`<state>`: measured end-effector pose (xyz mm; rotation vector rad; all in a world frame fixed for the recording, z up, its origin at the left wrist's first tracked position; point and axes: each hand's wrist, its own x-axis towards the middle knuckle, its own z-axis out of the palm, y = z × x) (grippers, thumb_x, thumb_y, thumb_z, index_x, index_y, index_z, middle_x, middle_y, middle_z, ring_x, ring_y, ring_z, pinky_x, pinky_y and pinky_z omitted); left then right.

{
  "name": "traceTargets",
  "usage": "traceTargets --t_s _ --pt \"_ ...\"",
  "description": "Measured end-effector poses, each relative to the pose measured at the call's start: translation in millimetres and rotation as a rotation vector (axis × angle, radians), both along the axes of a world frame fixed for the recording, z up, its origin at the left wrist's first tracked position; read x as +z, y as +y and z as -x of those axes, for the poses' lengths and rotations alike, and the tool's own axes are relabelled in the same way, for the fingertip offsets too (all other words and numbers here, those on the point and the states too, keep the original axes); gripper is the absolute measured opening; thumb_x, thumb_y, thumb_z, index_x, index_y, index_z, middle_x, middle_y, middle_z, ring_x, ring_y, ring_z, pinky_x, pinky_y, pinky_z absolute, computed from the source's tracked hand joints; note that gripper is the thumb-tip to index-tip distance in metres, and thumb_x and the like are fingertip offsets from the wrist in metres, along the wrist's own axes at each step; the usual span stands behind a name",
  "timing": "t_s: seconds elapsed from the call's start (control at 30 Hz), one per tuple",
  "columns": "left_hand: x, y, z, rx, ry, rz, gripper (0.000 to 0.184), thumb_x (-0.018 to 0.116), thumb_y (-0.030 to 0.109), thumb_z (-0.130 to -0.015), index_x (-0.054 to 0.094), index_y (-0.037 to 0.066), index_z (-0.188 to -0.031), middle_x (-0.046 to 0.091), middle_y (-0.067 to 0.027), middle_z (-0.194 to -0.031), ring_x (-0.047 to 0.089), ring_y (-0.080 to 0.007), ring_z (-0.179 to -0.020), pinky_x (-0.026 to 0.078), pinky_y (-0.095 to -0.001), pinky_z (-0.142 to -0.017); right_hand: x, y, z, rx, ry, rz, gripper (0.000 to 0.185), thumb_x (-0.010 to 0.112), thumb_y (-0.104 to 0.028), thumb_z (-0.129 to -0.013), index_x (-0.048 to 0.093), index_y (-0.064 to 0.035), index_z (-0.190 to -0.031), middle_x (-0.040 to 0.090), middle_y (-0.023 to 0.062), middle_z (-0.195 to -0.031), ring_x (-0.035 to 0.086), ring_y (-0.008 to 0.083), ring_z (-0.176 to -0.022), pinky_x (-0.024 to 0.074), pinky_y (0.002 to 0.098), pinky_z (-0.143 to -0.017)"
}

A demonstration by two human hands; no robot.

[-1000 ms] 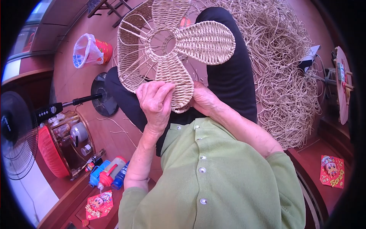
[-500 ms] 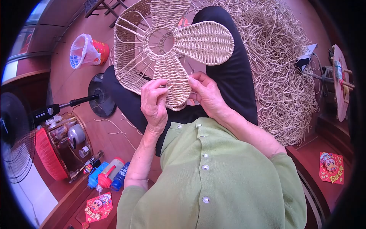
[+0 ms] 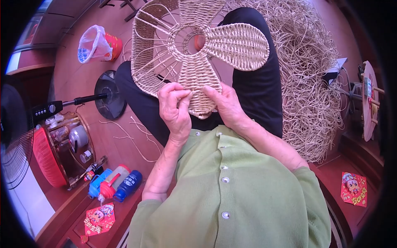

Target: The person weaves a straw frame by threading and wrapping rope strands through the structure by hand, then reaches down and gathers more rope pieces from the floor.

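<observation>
A woven straw-coloured basket (image 3: 144,25) lies across the lap, with petal-shaped panels spreading from a round central ring and bare cords on its left part. My left hand (image 3: 175,109) is closed, thumb and fingers pinched at the left edge of the lower petal (image 3: 199,78); whether a loose cord end is between the fingertips is hard to see. My right hand (image 3: 228,105) grips the same petal's right edge, thumb lying on top and the other fingers hidden underneath. Another finished petal (image 3: 240,46) rests over the right knee.
A big heap of loose cord (image 3: 306,82) covers the floor at right. Leftward are a lined bin (image 3: 95,45), a standing fan (image 3: 49,109) and a red-covered rack (image 3: 49,157). Bottles (image 3: 128,186) and a red card (image 3: 99,219) lie at lower left; a wooden stool (image 3: 369,101) is far right.
The basket and both hands appear shifted slightly right in view. My right thumb has come to lie flatter on the petal's top; my left hand stays pinched at the left edge.
</observation>
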<state>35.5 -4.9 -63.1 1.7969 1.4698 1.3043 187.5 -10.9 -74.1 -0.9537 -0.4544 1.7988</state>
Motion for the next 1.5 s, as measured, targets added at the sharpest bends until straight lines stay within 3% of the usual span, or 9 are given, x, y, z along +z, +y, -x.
traceTargets --t_s 0.17,0.4,0.53,0.67,0.8,0.9,1.0,1.33,1.5 --pt "-4.2 3.3 -1.6 -0.028 0.069 -0.075 0.016 0.075 -0.003 -0.078 0.063 0.005 -0.085 0.061 -0.0066 -0.103 0.056 -0.0281 -0.103 0.046 -0.0387 -0.092 -7.4 7.6 5.3 0.025 -0.093 0.092 0.039 0.073 -0.025 -0.092 0.064 -0.0007 -0.122 0.071 0.0053 -0.108 0.067 0.0102 -0.092 0.0553 0.0278 -0.084" --pt "2.9 -10.9 -9.0 0.165 0.208 -0.024 0.013 0.075 -0.001 -0.080 0.067 0.007 -0.087 0.059 -0.0068 -0.110 0.052 -0.0244 -0.110 0.042 -0.0360 -0.096 2.7 6.8 -0.8 0.061 0.141 0.109 0.042 0.067 -0.031 -0.097 0.059 -0.0021 -0.127 0.068 0.0055 -0.114 0.064 0.0103 -0.100 0.0527 0.0295 -0.090" --pt "-7.7 -9.3 -11.1 0.191 0.023 0.083 0.013 0.076 0.001 -0.081 0.065 0.004 -0.087 0.057 -0.0045 -0.102 0.055 -0.0161 -0.093 0.046 -0.0283 -0.078 -3.9 4.7 -1.1 0.066 0.072 0.066 0.040 0.068 -0.026 -0.096 0.060 -0.0015 -0.126 0.068 0.0055 -0.114 0.065 0.0113 -0.100 0.0529 0.0298 -0.090" --pt "-2.2 2.1 -10.1 0.182 -0.090 0.198 0.010 0.074 0.000 -0.080 0.066 0.004 -0.086 0.058 -0.0063 -0.098 0.057 -0.0199 -0.092 0.048 -0.0317 -0.077 -11.2 2.9 4.0 0.076 -0.035 0.077 0.041 0.068 -0.021 -0.094 0.059 -0.0003 -0.128 0.068 0.0068 -0.116 0.065 0.0120 -0.101 0.0531 0.0303 -0.091" --pt "14.6 10.3 -9.0 0.134 0.062 0.218 0.010 0.070 -0.004 -0.079 0.065 0.002 -0.086 0.058 -0.0071 -0.094 0.061 -0.0178 -0.082 0.052 -0.0304 -0.068 -7.0 1.8 3.7 0.044 0.110 0.073 0.043 0.068 -0.023 -0.095 0.057 -0.0009 -0.130 0.067 0.0068 -0.118 0.064 0.0121 -0.103 0.0523 0.0313 -0.093" --pt "7.3 13.3 -10.1 0.149 0.117 0.075 0.011 0.073 -0.004 -0.079 0.068 0.003 -0.086 0.059 -0.0032 -0.092 0.055 -0.0092 -0.070 0.045 -0.0237 -0.059 -4.4 0.7 2.1 0.053 0.161 0.067 0.043 0.065 -0.027 -0.097 0.055 -0.0020 -0.132 0.066 0.0056 -0.119 0.064 0.0113 -0.104 0.0518 0.0311 -0.093" --pt "9.7 7.9 -11.5 0.115 0.117 0.107 0.017 0.070 -0.008 -0.076 0.068 0.002 -0.090 0.058 -0.0070 -0.089 0.062 -0.0197 -0.077 0.054 -0.0322 -0.065 -5.7 1.3 -1.1 0.077 0.188 0.082 0.042 0.063 -0.030 -0.099 0.055 -0.0033 -0.132 0.066 0.0040 -0.119 0.063 0.0103 -0.104 0.0514 0.0308 -0.093" --pt "22.6 -1.0 -1.8 -0.046 0.542 -0.018 0.023 0.070 0.004 -0.083 0.070 0.001 -0.106 0.058 -0.0092 -0.105 0.056 -0.0260 -0.098 0.047 -0.0386 -0.085 -3.5 4.7 1.3 0.080 0.147 0.089 0.045 0.065 -0.034 -0.098 0.057 -0.0042 -0.130 0.067 0.0038 -0.118 0.064 0.0109 -0.104 0.0516 0.0304 -0.092" --pt "17.0 2.6 22.6 0.145 0.160 0.093 0.034 0.064 0.006 -0.088 0.060 0.001 -0.122 0.059 -0.0148 -0.120 0.058 -0.0289 -0.111 0.045 -0.0394 -0.099 -10.3 5.2 0.8 0.079 0.011 0.038 0.045 0.064 -0.031 -0.099 0.055 -0.0027 -0.133 0.067 0.0061 -0.120 0.066 0.0128 -0.104 0.0540 0.0316 -0.092"
